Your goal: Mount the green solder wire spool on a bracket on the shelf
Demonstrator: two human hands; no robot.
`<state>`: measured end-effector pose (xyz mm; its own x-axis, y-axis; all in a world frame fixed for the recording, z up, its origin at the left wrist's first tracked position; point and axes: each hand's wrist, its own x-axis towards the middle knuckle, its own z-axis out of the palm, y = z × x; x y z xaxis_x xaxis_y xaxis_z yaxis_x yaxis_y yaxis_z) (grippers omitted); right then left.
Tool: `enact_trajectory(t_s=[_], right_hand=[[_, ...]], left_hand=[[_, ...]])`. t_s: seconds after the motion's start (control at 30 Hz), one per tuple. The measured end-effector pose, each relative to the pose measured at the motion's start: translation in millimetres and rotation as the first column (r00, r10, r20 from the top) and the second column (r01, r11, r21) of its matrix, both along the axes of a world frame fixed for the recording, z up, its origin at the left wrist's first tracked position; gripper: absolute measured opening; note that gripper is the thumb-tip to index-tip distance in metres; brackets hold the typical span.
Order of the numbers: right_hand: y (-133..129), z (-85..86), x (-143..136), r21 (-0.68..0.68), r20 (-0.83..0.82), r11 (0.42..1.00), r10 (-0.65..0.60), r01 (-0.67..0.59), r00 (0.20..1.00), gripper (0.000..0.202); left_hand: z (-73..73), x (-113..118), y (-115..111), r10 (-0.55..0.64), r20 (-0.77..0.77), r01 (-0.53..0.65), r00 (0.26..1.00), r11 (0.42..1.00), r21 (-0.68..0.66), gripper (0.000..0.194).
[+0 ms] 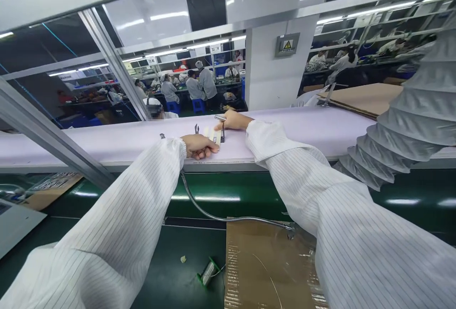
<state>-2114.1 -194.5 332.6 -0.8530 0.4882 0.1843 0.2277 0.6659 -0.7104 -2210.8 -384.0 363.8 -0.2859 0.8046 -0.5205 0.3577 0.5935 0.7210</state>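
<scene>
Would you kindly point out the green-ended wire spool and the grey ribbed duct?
Green-ended wire spool (208,273): head view, on its wound silver middle.
Grey ribbed duct (402,121): head view, midway along its folds.

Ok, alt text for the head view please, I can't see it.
The left hand is at the near end of a small pale piece on a long pale shelf, while the right hand, just beyond, holds a slim metallic tool. Below, a wire spool lies near cardboard on a dark green surface.

cream piece (213,133), white pinstriped sleeves (117,223), lilac worktop (302,126), brown cardboard (260,261)
</scene>
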Motion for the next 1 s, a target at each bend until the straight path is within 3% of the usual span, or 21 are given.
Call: enact_trajectory(t_s=[0.47,0.73,1.0], right_hand=[[-4,-2.9,1,0.029,-0.013,0.999,0.037,-0.036,0.999,0.057],[-3,-2.6,-1,0.113,-0.008,0.993,0.035,-0.034,0.999,0.056],[-3,-5.3,3,0.114,-0.024,0.993,0.026,-0.023,0.999,0.055]], left_hand=[[6.5,2,-2,-0.116,-0.057,0.109,0.992,0.989,-0.102,0.020],[10.3,7,-2,-0.150,-0.094,0.137,0.984,0.982,-0.131,0.037],[5.9,0,0,-0.149,-0.037,0.143,0.988,0.980,-0.136,0.022]])
